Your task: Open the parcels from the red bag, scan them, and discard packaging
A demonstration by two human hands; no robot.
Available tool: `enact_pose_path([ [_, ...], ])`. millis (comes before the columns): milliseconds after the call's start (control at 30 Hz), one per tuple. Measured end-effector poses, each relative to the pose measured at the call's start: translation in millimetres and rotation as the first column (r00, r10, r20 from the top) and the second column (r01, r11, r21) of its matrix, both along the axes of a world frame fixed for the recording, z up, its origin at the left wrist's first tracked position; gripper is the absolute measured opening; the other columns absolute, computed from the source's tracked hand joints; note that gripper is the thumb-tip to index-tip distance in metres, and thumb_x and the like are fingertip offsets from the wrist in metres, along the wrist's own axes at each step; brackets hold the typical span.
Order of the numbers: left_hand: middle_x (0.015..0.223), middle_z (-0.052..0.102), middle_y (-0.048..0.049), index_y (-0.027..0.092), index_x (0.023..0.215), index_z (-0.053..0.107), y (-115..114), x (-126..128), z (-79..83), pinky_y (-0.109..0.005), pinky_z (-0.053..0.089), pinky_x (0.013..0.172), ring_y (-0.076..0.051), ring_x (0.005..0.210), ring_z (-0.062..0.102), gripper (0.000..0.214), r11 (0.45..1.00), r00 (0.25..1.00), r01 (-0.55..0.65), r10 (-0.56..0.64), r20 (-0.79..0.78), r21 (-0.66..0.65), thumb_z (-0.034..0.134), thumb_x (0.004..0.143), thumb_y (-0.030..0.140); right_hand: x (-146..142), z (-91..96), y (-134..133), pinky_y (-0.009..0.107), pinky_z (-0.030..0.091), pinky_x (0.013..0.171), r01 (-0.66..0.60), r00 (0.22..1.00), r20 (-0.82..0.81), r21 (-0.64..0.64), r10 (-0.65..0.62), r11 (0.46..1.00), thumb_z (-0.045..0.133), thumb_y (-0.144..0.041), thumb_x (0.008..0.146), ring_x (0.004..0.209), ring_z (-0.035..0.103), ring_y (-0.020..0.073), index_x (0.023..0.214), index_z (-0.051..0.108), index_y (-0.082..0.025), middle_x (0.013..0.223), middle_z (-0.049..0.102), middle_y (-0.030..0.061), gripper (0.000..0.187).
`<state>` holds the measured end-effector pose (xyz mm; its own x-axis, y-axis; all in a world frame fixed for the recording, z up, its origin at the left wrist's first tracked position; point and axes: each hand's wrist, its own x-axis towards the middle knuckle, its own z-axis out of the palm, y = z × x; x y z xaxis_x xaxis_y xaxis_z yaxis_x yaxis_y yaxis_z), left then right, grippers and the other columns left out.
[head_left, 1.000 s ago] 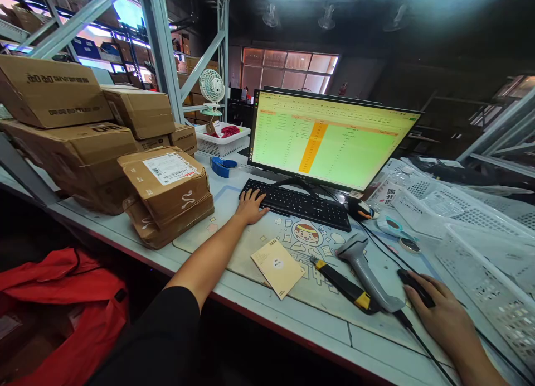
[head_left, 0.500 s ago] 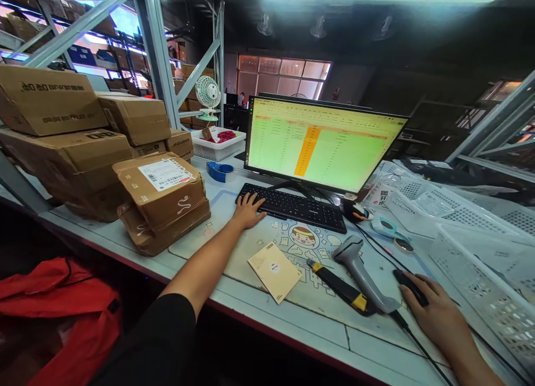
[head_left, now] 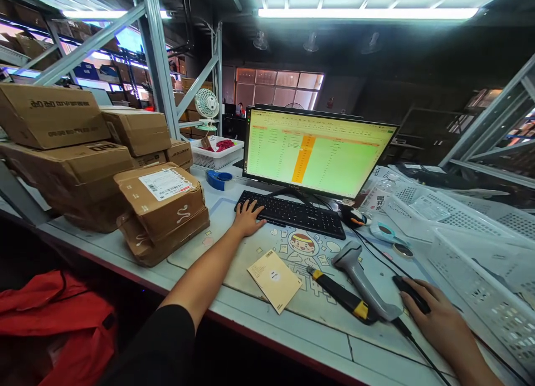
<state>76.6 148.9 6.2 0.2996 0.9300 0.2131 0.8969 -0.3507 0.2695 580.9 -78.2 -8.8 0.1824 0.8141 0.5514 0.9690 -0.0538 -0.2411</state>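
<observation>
Yellow card (head_left: 275, 280): in the head view, flat on the mat (head_left: 234, 274), no hand on it; clock directions below are taken from here.
Left hand (head_left: 248, 221): at eleven o'clock, fingers spread apart over the left end of the keyboard (head_left: 309, 213), gripping nothing; whether a key is pressed I cannot tell.
Right hand (head_left: 438, 313): just past three o'clock, curled over the mouse (head_left: 412, 293) on the tabletop.
Screen (head_left: 317, 149): between twelve and one, behind the keyboard, showing a table with an orange column.
Scanner (head_left: 363, 280): near three o'clock, lying between the cutter (head_left: 340, 297) and the mouse, untouched.
Parcel (head_left: 150, 204): at ten o'clock, its white label facing up.
Keyboard step: by my judgement, on-screen work is in hand — both hands are placed for it.
Mouse room: a slide towards nine would call for short, careful strokes — the scanner's handle lies just beside.
</observation>
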Motion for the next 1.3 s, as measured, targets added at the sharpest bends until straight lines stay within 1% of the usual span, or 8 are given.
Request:
enact_pose_path([
  [300, 0.175, 0.025, -0.0062, 0.031, 0.161, 0.042, -4.1, 0.1, 5.4, -0.061, 0.009, 0.131, -0.036, 0.163, 0.014, 0.066, 1.000, 1.000, -0.003, 0.004, 0.015, -0.023, 0.048, 0.101, 0.058, 6.2, -4.2, 2.3, 0.058, 0.063, 0.088, -0.095, 0.995, 0.032, 0.058, 0.093, 0.994, 0.046, -0.071, 0.090, 0.097, 0.072, 0.0389, 0.116, 0.081, -0.018, 0.118, 0.070, 0.0163, 0.068],
  [467, 0.174, 0.027, -0.0106, 0.022, 0.156, 0.050, -24.8, 8.3, 28.8, -0.061, 0.009, 0.131, -0.039, 0.161, 0.015, 0.064, 0.999, 0.999, -0.050, 0.050, -0.011, -0.005, 0.057, 0.098, 0.049, 8.7, -4.4, 3.7, 0.059, 0.065, 0.081, -0.090, 0.995, 0.039, 0.036, 0.089, 0.995, 0.045, -0.071, 0.091, 0.096, 0.073, 0.0390, 0.116, 0.081, -0.021, 0.120, 0.071, 0.0143, 0.066],
  [567, 0.164, 0.044, -0.0133, 0.019, 0.151, 0.054, -53.6, 15.6, 47.2, -0.054, 0.028, 0.127, -0.038, 0.153, 0.034, 0.069, 0.990, 0.993, 0.122, -0.122, 0.010, -0.073, 0.064, 0.093, 0.055, 12.5, -7.6, 5.0, 0.059, 0.065, 0.081, -0.097, 0.995, 0.042, 0.052, 0.095, 0.994, 0.045, -0.072, 0.091, 0.095, 0.073, 0.0396, 0.116, 0.081, -0.022, 0.118, 0.071, 0.0153, 0.067],
  [633, 0.158, 0.052, -0.0122, 0.022, 0.150, 0.055, -73.7, 20.5, 53.9, -0.052, 0.039, 0.120, -0.038, 0.146, 0.042, 0.082, 0.933, 0.954, 0.298, -0.298, 0.029, -0.200, 0.070, 0.084, 0.067, 15.5, -10.7, 6.1, 0.061, 0.065, 0.083, -0.103, 0.994, 0.049, 0.072, 0.100, 0.992, 0.044, -0.073, 0.092, 0.095, 0.073, 0.0404, 0.117, 0.081, -0.020, 0.117, 0.071, 0.0167, 0.069],
  [733, 0.156, 0.052, -0.0119, 0.024, 0.145, 0.058, -93.7, 27.3, 53.8, -0.056, 0.039, 0.118, -0.040, 0.143, 0.042, 0.091, 0.835, 0.889, 0.428, -0.458, -0.005, -0.345, 0.079, 0.071, 0.072, 18.4, -13.8, 6.5, 0.060, 0.064, 0.085, -0.096, 0.995, 0.048, 0.074, 0.093, 0.993, 0.044, -0.073, 0.092, 0.096, 0.073, 0.0403, 0.119, 0.079, -0.018, 0.119, 0.070, 0.0172, 0.070],
  [800, 0.151, 0.055, -0.0131, 0.022, 0.139, 0.061, -98.4, 30.5, 50.2, -0.057, 0.040, 0.117, -0.039, 0.140, 0.045, 0.087, 0.820, 0.874, 0.445, -0.486, -0.028, -0.359, 0.084, 0.068, 0.067, 17.7, -13.3, 5.2, 0.058, 0.064, 0.087, -0.082, 0.996, 0.043, 0.054, 0.080, 0.995, 0.044, -0.071, 0.093, 0.098, 0.073, 0.0391, 0.121, 0.077, -0.019, 0.122, 0.070, 0.0158, 0.068],
  [1133, 0.138, 0.056, -0.0118, 0.021, 0.088, 0.063, -90.7, 31.3, 41.7, -0.043, 0.045, 0.106, -0.037, 0.131, 0.049, 0.056, 0.838, 0.906, 0.403, -0.422, 0.031, -0.366, 0.093, 0.057, 0.057, 3.3, -10.3, -4.2, 0.049, 0.061, 0.097, -0.032, 0.999, 0.025, 0.010, 0.032, 0.999, 0.043, -0.064, 0.095, 0.111, 0.070, 0.0328, 0.130, 0.070, -0.022, 0.129, 0.067, 0.0120, 0.060],
  [1300, 0.097, 0.064, -0.0041, 0.021, 0.085, 0.056, -88.6, 24.1, 56.8, -0.032, 0.044, 0.075, -0.027, 0.096, 0.060, 0.051, 0.835, 0.944, 0.330, -0.296, 0.147, -0.440, 0.089, 0.059, 0.050, -2.2, 17.4, -4.2, 0.060, 0.053, 0.106, -0.030, 0.995, -0.095, 0.104, 0.040, 0.994, 0.046, -0.074, 0.089, 0.116, 0.066, 0.0398, 0.122, 0.070, -0.016, 0.125, 0.068, 0.0190, 0.071],
])
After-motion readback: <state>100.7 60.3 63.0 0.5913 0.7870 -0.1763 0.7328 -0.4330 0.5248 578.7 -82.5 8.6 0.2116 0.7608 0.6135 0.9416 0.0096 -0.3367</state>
